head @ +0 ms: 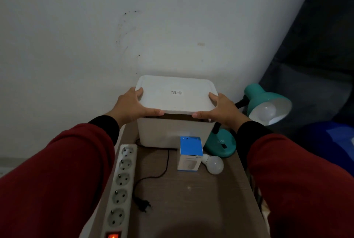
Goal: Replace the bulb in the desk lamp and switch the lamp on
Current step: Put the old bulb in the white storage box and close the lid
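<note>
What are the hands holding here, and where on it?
Both hands hold the white lid of the white box: left hand at its left edge, right hand at its right edge.

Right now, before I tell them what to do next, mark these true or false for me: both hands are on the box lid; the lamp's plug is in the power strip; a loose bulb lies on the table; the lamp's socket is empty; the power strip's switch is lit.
1. Both hands hold the white lid: true, left hand and right hand grip its near corners.
2. The plug is in the power strip: false, it lies loose on the table.
3. A loose bulb lies on the table: true, beside the blue bulb carton.
4. The teal lamp has an empty socket: false, a bulb sits in its shade.
5. The strip's switch glows: true.
</note>
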`<state>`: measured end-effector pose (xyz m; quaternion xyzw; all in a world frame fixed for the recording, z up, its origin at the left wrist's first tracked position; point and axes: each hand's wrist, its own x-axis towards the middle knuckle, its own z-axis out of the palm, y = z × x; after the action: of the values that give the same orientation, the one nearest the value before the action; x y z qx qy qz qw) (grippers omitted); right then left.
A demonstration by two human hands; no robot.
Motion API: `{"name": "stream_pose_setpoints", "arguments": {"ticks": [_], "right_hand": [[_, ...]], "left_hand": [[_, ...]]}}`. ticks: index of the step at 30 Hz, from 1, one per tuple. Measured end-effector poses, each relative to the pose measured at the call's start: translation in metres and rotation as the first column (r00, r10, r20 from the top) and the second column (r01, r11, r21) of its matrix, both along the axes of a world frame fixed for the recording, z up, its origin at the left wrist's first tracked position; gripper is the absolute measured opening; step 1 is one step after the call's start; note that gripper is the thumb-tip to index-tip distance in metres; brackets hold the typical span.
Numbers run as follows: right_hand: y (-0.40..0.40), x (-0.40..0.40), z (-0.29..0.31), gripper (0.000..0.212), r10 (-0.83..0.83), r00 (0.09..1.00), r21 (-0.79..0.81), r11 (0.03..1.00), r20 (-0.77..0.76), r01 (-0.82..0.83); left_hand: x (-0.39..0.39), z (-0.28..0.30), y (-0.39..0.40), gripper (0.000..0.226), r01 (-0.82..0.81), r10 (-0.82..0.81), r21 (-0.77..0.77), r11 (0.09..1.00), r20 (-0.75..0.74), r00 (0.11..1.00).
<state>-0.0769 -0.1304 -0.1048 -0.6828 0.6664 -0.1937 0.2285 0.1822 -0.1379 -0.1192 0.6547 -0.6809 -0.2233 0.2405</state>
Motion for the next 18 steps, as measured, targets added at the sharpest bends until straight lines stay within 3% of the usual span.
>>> {"name": "stream_pose_setpoints", "arguments": {"ticks": [9, 18], "right_hand": [[0.113, -0.009, -0.008, 0.105, -0.028, 1.000, 0.010, 1.000, 0.001, 0.028], [0.226, -0.026, -0.068, 0.112, -0.079, 0.997, 0.114, 0.991, 0.025, 0.076]], "left_hand": [[-0.014, 0.002, 0.108, 0.112, 0.027, -0.027, 0.002, 1.000, 0.072, 0.997], [-0.033, -0.054, 0.223, 0.114, 0.030, -0.032, 0.091, 0.995, 0.019, 0.999]]}}
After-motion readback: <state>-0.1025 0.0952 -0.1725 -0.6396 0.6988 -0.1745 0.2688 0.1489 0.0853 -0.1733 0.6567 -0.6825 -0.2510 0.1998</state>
